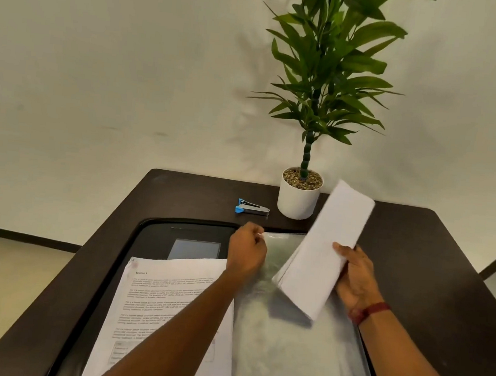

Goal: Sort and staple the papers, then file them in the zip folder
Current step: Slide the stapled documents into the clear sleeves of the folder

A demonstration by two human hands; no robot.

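Observation:
A clear zip folder (292, 350) lies flat on the dark table in front of me. My left hand (247, 252) pinches the folder's far top edge. My right hand (357, 280) grips a bundle of white papers (325, 248), tilted on edge, its lower corner against the folder. A second set of printed papers (167, 306) lies to the left of the folder, partly under my left forearm. A blue and grey stapler (252, 207) sits further back on the table, apart from both hands.
A white pot with a green plant (298, 195) stands at the table's back edge, just behind the held papers. A black mat with a grey window (152, 239) lies under the papers and folder. The table edge (53, 275) runs down the left.

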